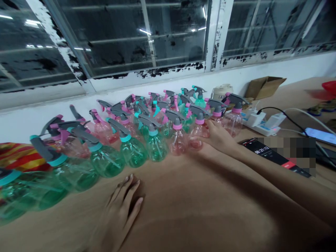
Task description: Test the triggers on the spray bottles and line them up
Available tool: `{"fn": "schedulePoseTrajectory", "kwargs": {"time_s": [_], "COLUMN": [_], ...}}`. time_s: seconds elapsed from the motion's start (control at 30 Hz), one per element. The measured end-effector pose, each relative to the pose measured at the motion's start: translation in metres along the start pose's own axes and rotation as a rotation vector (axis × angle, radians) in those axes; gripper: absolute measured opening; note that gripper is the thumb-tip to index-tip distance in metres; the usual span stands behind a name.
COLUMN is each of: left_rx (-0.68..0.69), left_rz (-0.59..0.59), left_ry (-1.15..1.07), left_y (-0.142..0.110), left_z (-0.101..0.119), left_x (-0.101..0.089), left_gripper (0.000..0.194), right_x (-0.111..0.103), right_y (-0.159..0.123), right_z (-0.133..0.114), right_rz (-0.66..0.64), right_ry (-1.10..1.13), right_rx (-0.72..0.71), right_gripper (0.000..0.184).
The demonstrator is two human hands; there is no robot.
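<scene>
Along a windowed wall, a wooden table (168, 196) bears rows of spray bottles. The right arm stretches from the near right; its hand (218, 135) has fingers curled around the right side of a pink bottle (197, 131) at the row's near edge. The left hand (121, 210) lies palm down, near left, fingers loosely spread, holding nothing, nearer than the green bottles (134, 152).

An open brown box (264, 88) sits near the wall (236, 76) under big windows (139, 38), white plugs (254, 119) stick into a power strip (270, 131), a phone (261, 151) shows numbers, and a red-and-yellow cloth (28, 158) lies at left.
</scene>
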State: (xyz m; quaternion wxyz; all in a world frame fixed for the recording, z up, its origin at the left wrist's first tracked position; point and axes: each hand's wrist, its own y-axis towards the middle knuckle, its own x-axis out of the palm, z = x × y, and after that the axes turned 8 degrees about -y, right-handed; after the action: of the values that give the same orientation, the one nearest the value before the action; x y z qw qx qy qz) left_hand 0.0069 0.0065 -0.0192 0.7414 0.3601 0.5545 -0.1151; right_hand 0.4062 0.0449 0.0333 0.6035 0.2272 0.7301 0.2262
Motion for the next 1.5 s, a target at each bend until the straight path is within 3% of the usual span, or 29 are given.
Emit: {"fn": "schedulePoseTrajectory", "kwargs": {"time_s": [0.43, 0.7, 0.9, 1.13, 1.3, 1.5], "left_rx": [-0.012, -0.005, 0.032, -0.013, -0.014, -0.031], "left_rz": [-0.009, 0.02, -0.002, 0.002, -0.018, -0.019], "left_ry": [-0.019, -0.012, -0.029, -0.056, -0.096, -0.184], "left_y": [-0.001, -0.001, -0.001, -0.001, 0.001, 0.002], "left_z": [-0.001, -0.002, -0.003, -0.004, -0.003, 0.001], "left_x": [0.001, 0.003, 0.0, 0.0, -0.002, -0.01], "left_gripper": [0.043, 0.043, 0.043, 0.042, 0.044, 0.051], "right_x": [0.004, -0.01, -0.021, -0.023, -0.029, -0.04], "right_y": [0.001, -0.016, -0.028, -0.028, -0.026, -0.015], "right_z": [-0.001, 0.007, 0.025, 0.015, 0.022, 0.045], "right_rz": [-0.017, -0.043, -0.13, -0.184, -0.15, -0.02], "right_ry": [0.049, 0.193, 0.292, 0.334, 0.308, 0.185], "right_rx": [0.026, 0.029, 0.05, 0.028, 0.053, 0.185], "right_gripper": [0.069, 0.073, 0.053, 0.047, 0.038, 0.031]}}
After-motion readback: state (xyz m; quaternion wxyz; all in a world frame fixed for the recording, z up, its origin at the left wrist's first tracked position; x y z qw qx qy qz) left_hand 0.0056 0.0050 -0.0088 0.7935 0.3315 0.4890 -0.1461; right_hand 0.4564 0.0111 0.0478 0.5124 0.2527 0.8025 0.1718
